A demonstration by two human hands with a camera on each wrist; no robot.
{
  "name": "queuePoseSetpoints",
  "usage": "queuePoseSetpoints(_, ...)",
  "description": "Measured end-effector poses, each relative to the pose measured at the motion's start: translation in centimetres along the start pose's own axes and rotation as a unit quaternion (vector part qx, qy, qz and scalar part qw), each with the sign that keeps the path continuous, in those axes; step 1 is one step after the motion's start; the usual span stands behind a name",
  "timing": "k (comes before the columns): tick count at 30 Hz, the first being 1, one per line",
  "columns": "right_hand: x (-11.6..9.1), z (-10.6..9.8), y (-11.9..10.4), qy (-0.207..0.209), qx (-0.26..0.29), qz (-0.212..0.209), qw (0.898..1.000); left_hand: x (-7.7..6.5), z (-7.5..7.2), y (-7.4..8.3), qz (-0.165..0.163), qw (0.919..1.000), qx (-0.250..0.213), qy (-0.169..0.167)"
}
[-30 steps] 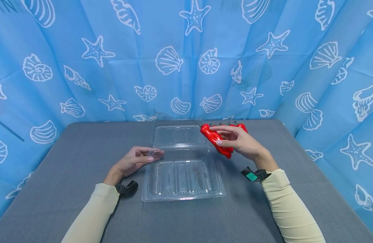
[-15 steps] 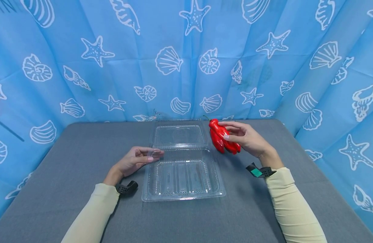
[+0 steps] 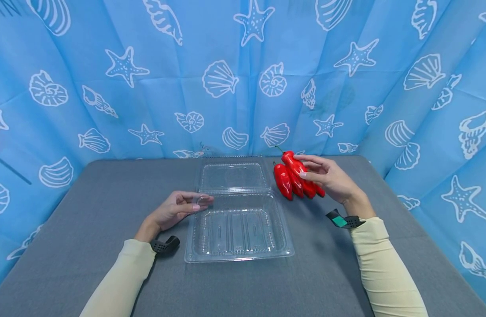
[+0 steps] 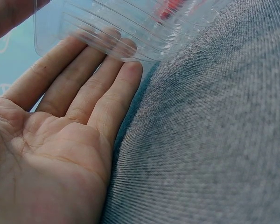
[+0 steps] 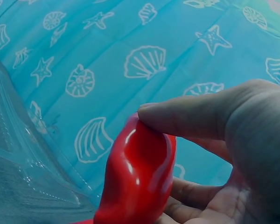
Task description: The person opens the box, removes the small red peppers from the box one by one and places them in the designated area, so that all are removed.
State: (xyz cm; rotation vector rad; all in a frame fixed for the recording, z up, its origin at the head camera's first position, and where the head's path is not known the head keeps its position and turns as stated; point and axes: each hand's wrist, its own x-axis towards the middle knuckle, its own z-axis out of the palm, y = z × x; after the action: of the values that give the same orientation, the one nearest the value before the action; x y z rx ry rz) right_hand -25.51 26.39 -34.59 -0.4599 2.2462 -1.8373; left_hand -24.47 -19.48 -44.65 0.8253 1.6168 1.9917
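Observation:
My right hand [image 3: 330, 178] pinches a glossy red pepper [image 3: 291, 162] with a thin green stem, thumb on one side and fingers on the other. It is held tilted over several more red peppers [image 3: 282, 181] that lie side by side on the table. Close up, the right wrist view shows the held pepper [image 5: 135, 172] under the thumb tip. A clear plastic clamshell container [image 3: 243, 255] stands unfolded in the middle, lid away from me. At its left side, my left hand [image 3: 183, 208] touches the wall with nearly straight fingers [image 4: 114, 91], seen partly through the plastic.
A grey cloth covers the table [image 3: 243, 290]. Behind it hangs a blue curtain [image 3: 243, 105] with white shells and starfish, close to the table's far edge. The container's lid [image 3: 232, 176] lies between the curtain and the tray half, left of the peppers.
My right hand has moved to the right, away from the container, with the red pepper. The peppers on the table show more plainly now. My left hand and the container have stayed put.

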Motion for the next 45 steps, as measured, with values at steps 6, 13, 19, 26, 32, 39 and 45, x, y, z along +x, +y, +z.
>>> queuePoseSetpoints(6,-0.2,-0.6,0.0,0.016,-0.004,0.006,1.000,0.0,0.0,0.0,-0.002,1.0000,-0.003,0.000)
queuePoseSetpoints(13,-0.4,-1.6,0.4,0.035,0.002,0.017,0.999,0.0,0.0,0.0,-0.001,1.0000,-0.004,0.001)
queuePoseSetpoints(19,-0.4,-2.3,1.0,0.057,0.008,0.021,0.998,0.0,0.0,0.0,0.002,1.0000,-0.001,0.001)
queuePoseSetpoints(26,-0.5,-3.0,1.5,0.074,0.042,0.030,0.996,0.0,0.1,0.0,0.004,1.0000,-0.004,-0.002)
queuePoseSetpoints(32,-0.7,-3.7,2.0,0.093,0.070,0.029,0.993,0.0,0.1,0.0,0.004,1.0000,-0.005,-0.003)
queuePoseSetpoints(39,-0.8,-4.5,2.5,0.125,0.096,0.030,0.987,0.0,0.1,0.0,0.001,1.0000,0.002,0.001)
queuePoseSetpoints(45,-0.9,-4.9,3.1,0.150,0.091,0.045,0.983,0.0,0.1,0.0,0.000,1.0000,0.005,0.003)
